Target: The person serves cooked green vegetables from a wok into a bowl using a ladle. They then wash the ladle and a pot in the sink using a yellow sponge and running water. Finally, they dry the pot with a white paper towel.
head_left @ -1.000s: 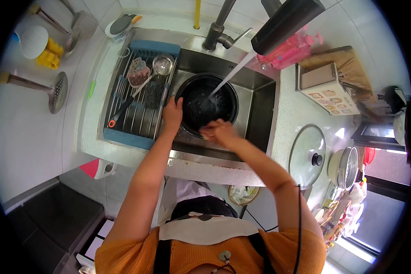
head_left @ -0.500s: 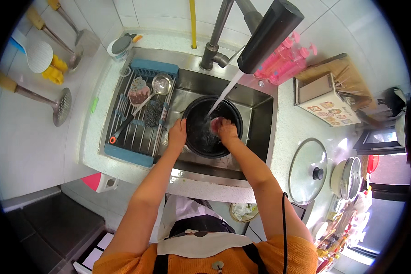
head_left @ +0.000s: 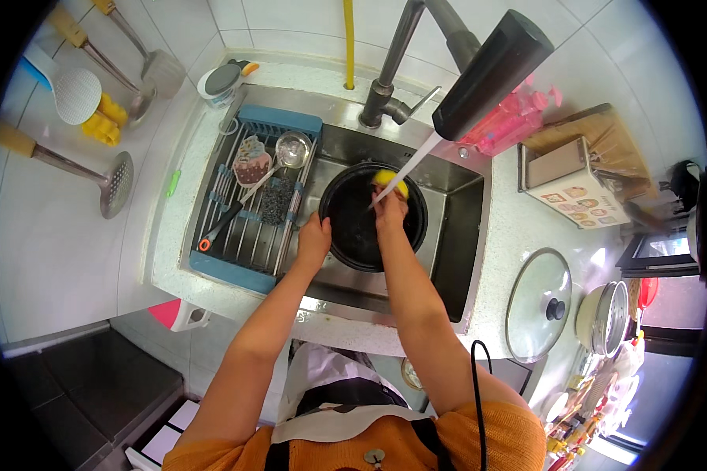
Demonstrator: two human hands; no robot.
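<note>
Pinched between the fingers of our right hand (head_left: 393, 209) was a yellow sponge (head_left: 390, 183), near the far inner wall of a black pot (head_left: 359, 242). Our left hand (head_left: 314, 237) met the pot's left rim; from the head view we could not tell whether its fingers closed around the edge or merely rested there. The pot sat in the steel sink (head_left: 457, 271), and a water stream (head_left: 410, 165) fell into it from the faucet head (head_left: 491, 74), close by our right hand.

We judged that the pot could slide or turn if we pressed on its far side, since wet steel offered little hold. The stream, striking the sponge, could splash toward us, and a soaked sponge could slip from our fingers.

To our left, a blue-ended drying rack (head_left: 232, 272) held a ladle (head_left: 293, 147) and a dark scrubber (head_left: 275, 200). To our right, a glass lid (head_left: 536, 306) lay on the pale counter (head_left: 511, 228), with pink bottles (head_left: 514, 122) behind the sink's far corner.
</note>
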